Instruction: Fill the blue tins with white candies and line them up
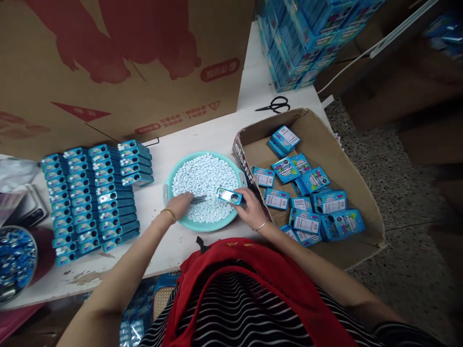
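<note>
A round teal tray [170,179] full of small white pellets [202,178] sits on the white table in front of me. My left hand [180,205] rests at the tray's near left rim and holds metal tweezers [198,199] whose tips lie on the pellets. My right hand [251,207] grips a small blue case [229,195] with a round hole, held over the tray's right side, just right of the tweezer tips.
Rows of blue cases [94,193] fill the table's left. An open cardboard box [325,140] with several blue packets [307,200] stands at the right. Black scissors [275,104] lie behind it. A big carton [119,67] rises at the back, stacked blue boxes [307,38] at the far right, a bowl [16,260] at the left edge.
</note>
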Available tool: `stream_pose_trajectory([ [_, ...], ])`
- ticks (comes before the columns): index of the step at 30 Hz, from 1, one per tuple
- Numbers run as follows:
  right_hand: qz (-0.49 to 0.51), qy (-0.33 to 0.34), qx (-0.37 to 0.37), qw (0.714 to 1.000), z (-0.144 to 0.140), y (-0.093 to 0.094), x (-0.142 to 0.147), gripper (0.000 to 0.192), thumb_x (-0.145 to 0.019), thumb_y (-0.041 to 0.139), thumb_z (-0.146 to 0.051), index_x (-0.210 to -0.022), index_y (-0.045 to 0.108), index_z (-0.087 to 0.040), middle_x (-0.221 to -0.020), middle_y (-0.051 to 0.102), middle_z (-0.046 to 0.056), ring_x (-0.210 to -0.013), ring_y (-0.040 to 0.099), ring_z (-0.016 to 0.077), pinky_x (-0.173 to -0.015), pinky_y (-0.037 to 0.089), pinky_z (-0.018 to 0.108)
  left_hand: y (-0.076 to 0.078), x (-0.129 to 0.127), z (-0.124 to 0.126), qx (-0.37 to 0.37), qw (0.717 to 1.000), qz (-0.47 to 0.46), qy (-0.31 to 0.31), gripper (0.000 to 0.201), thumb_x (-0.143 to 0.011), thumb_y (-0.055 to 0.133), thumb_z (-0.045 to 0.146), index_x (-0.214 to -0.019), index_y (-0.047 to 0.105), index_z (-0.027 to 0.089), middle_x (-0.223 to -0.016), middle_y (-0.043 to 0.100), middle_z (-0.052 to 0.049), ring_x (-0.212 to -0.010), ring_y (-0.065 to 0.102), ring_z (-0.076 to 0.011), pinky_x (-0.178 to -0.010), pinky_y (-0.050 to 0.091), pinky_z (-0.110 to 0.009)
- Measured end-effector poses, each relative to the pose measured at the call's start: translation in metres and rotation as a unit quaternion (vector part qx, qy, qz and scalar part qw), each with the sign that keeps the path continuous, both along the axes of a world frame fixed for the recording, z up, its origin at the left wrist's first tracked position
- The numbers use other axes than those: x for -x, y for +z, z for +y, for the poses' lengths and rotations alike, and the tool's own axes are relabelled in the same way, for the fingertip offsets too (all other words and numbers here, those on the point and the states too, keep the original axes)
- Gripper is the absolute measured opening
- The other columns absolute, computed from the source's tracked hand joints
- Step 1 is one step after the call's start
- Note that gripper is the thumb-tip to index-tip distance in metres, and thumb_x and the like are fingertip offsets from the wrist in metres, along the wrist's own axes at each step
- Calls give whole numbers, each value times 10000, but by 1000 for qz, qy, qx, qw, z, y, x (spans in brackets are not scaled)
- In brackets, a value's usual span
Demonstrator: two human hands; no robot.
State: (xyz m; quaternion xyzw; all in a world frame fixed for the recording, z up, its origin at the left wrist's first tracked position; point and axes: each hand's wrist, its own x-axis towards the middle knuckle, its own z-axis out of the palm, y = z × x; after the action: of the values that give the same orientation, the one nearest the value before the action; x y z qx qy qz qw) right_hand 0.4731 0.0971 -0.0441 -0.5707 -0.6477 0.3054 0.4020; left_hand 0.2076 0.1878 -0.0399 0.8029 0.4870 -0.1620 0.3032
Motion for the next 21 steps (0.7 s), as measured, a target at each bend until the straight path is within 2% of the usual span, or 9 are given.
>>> stream_pose_trajectory([
  [2, 0, -6, 16, 1000, -3, 6, -4, 266, -858, 582, -265, -1116, 529, -225, -1079, 601, 99, -1034, 576, 254, -919, 480, 433, -29, -20, -9, 4, 999, -37, 3, 186, -831, 478, 154, -991, 565, 191, -1032, 617, -90, -960, 592, -231, -842, 467, -352],
  [5, 1, -19, 37, 999, -9, 13, -6, 270, -860, 595, -294, -1113, 530, -225, -1073, 602, 96, -1025, 583, 249, -915, 483, 426, -55, -52, -20, 2, 996, -87, 19, 222, -859, 432, 159, -1049, 545, 177, -1100, 602, -120, -1010, 576, -243, -888, 455, -370],
  [7, 4, -23, 46, 999, -14, 15, -6, 279, -858, 605, -306, -1113, 529, -223, -1068, 602, 95, -1023, 586, 247, -917, 483, 421, -64, -63, -24, 3, 993, -113, 33, 229, -859, 424, 158, -1057, 539, 166, -1086, 604, -128, -1003, 575, -248, -890, 453, -376],
  [10, 4, -15, 55, 998, -22, 12, -5, 286, -856, 612, -305, -1116, 527, -222, -1082, 604, 95, -1040, 587, 247, -930, 480, 418, -64, -59, -25, 7, 987, -151, 48, 268, -867, 440, 193, -1123, 513, 157, -1106, 601, -122, -997, 576, -238, -892, 454, -367],
  [12, 3, -6, 57, 998, -25, 10, -4, 291, -855, 614, -300, -1121, 525, -222, -1091, 606, 94, -1046, 587, 247, -931, 480, 418, -54, -48, -24, 9, 983, -174, 52, 289, -882, 455, 250, -1153, 499, 159, -1103, 602, -108, -976, 579, -224, -873, 461, -353],
  [14, 0, 0, 56, 998, -27, 8, -3, 289, -855, 615, -297, -1119, 524, -223, -1084, 608, 92, -1033, 590, 245, -916, 487, 412, -38, -34, -20, 9, 980, -192, 51, 288, -897, 455, 306, -1144, 503, 165, -1063, 606, -90, -942, 580, -209, -844, 465, -337],
  [18, -15, 1, 41, 999, -22, 6, 0, 264, -857, 609, -292, -1098, 527, -218, -1054, 610, 91, -998, 593, 243, -881, 499, 398, 13, -10, -12, -9, 974, -223, 30, 275, -915, 444, 337, -1129, 512, 178, -1002, 600, -64, -888, 572, -183, -810, 456, -315],
  [21, -26, 7, 14, 1000, -13, 2, 6, 258, -857, 596, -274, -1098, 528, -209, -1040, 613, 100, -992, 587, 254, -876, 496, 407, 54, 0, -7, -26, 974, -223, -15, 268, -920, 442, 325, -1136, 509, 181, -1017, 604, -66, -905, 572, -181, -828, 450, -316],
])
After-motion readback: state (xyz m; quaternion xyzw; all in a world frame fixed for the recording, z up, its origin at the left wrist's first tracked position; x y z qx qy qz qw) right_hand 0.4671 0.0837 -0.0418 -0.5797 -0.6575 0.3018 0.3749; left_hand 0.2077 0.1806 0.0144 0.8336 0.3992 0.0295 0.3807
